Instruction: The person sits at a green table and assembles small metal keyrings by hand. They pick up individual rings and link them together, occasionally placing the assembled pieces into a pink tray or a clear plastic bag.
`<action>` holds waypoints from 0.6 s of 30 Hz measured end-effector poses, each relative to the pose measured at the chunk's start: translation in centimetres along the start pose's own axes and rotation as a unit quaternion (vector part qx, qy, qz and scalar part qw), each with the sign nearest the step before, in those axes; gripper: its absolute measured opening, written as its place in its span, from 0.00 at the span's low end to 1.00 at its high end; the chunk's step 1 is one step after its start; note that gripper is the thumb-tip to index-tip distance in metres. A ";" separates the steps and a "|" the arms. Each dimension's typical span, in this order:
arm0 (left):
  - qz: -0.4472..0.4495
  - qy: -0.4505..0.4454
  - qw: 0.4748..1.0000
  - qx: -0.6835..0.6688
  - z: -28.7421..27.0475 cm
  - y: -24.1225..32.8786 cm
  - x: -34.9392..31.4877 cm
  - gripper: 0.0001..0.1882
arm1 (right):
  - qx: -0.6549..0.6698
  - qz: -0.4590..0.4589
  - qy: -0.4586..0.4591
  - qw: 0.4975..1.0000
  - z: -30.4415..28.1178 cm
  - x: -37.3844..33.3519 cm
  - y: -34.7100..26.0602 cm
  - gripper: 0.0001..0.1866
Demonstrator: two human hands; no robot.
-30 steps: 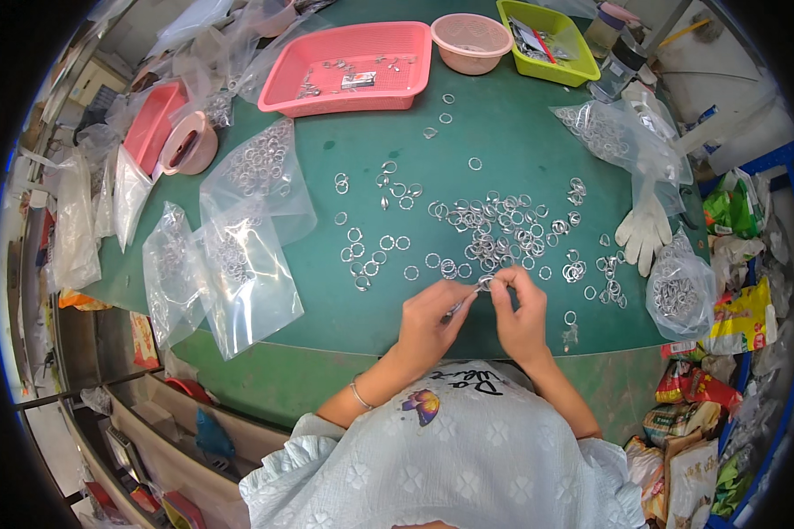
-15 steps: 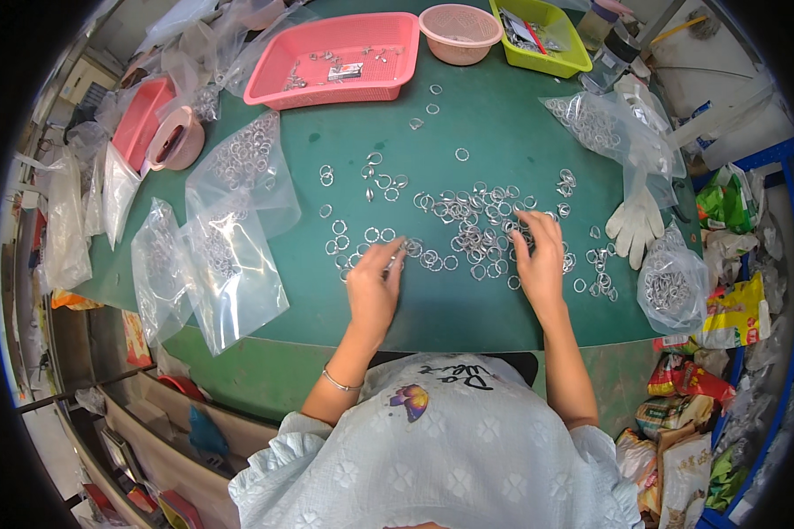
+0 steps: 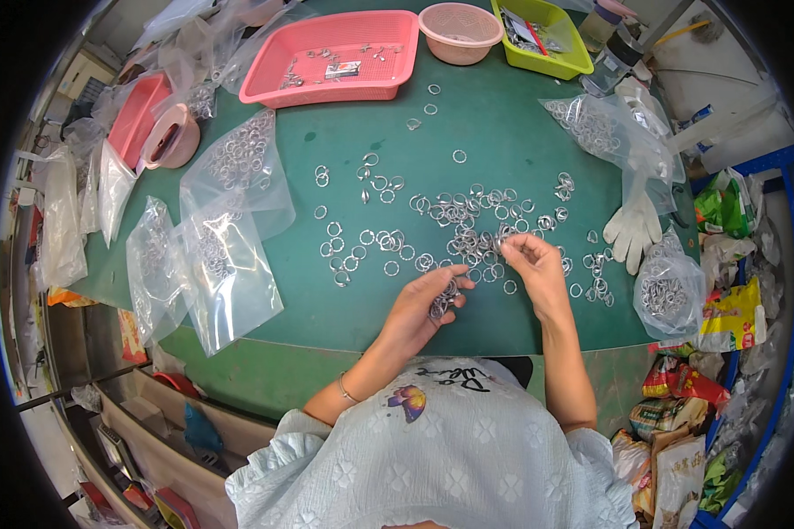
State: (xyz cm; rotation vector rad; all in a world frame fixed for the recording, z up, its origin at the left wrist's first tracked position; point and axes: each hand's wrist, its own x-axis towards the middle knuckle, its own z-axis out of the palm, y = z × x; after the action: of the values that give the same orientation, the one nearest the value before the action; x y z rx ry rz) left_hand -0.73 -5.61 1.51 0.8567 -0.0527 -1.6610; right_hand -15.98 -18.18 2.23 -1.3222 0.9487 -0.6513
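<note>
Silver-coloured metal rings lie in a loose pile (image 3: 472, 242) on the green tabletop (image 3: 388, 313). My left hand (image 3: 425, 307), near side of the pile, is curled around a small bunch of rings (image 3: 442, 301); one more ring shows by its fingertips. At the pile's right side my right hand (image 3: 535, 267) pinches thumb and fingers together, with a ring at the tips, partly covered by the fingers. Left of the pile, a looser group of rings (image 3: 350, 264) is spread flat. Another small cluster (image 3: 599, 286) sits to the right of my right hand.
Clear plastic bags of rings (image 3: 229, 242) lie at the left; another bag (image 3: 664, 286) and a white glove (image 3: 633, 231) are at the right. Along the far edge stand a pink basket (image 3: 326, 93), a round pink bowl (image 3: 460, 48) and a yellow-green basket (image 3: 547, 63).
My left hand has moved right and nearer to me from the left-hand rings, and now shows a bunch in its curl. My right hand's fingers have closed from apart into a pinch.
</note>
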 end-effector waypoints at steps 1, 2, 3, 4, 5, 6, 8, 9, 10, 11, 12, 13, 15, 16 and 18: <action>0.006 -0.002 1.000 0.012 0.3 -0.1 0.1 0.20 | -0.002 0.002 0.002 1.000 0.0 -0.3 0.0 0.05; 0.013 -0.001 1.000 0.024 0.8 -0.1 0.2 0.20 | -0.055 -0.049 -0.011 0.997 0.3 -0.7 -0.3 0.05; 0.019 -0.001 0.999 0.035 1.1 -0.3 0.3 0.19 | -0.107 -0.101 -0.023 0.989 0.6 -1.2 -0.8 0.05; 0.023 -0.008 0.999 0.028 1.3 -0.5 0.6 0.19 | -0.159 -0.152 -0.036 0.975 1.1 -1.7 -1.3 0.05; 0.028 -0.016 0.999 0.021 1.5 -0.7 0.9 0.18 | -0.161 -0.156 -0.047 0.973 1.7 -2.1 -1.7 0.04; 0.032 -0.025 0.999 0.015 1.5 -0.9 1.2 0.18 | -0.195 -0.189 -0.052 0.961 1.8 -2.2 -2.0 0.03; 0.035 -0.026 0.999 0.019 1.3 -1.2 1.7 0.16 | -0.206 -0.191 -0.053 0.958 1.7 -2.5 -2.4 0.02; 0.037 -0.026 0.999 0.021 1.1 -1.4 1.9 0.16 | -0.183 -0.161 -0.049 0.969 1.5 -2.7 -2.6 0.03; 0.033 -0.026 0.999 0.012 0.9 -1.4 2.0 0.15 | -0.160 -0.131 -0.044 0.977 1.2 -2.7 -2.7 0.03; 0.028 -0.028 0.999 0.003 0.8 -1.3 2.1 0.14 | -0.123 -0.115 -0.038 0.985 0.9 -2.7 -2.3 0.03; 0.024 -0.030 0.999 -0.007 0.7 -1.3 2.2 0.13 | -0.086 -0.099 -0.032 0.991 0.5 -2.5 -1.6 0.03; 0.012 -0.054 0.998 -0.041 0.3 -1.3 2.3 0.13 | -0.049 -0.082 -0.026 0.995 0.0 -2.5 -1.3 0.03; -0.009 -0.099 0.989 -0.109 -0.5 -1.1 2.2 0.12 | -0.248 -0.115 0.035 0.961 -1.3 -1.6 -2.3 0.03; -0.007 -0.088 0.992 -0.094 -0.3 -0.9 1.9 0.13 | -0.343 -0.144 0.069 0.926 -2.1 -1.0 -1.9 0.04; -0.009 -0.069 0.996 -0.061 0.6 -0.4 1.5 0.13 | -0.453 -0.162 0.112 0.870 -2.9 0.1 -1.3 0.05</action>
State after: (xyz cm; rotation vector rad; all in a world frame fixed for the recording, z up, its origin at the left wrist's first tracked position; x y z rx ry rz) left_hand -1.42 -6.99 0.97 0.6518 -0.0396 -1.7205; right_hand -18.34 -19.93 3.50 -2.3164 1.3089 -0.6377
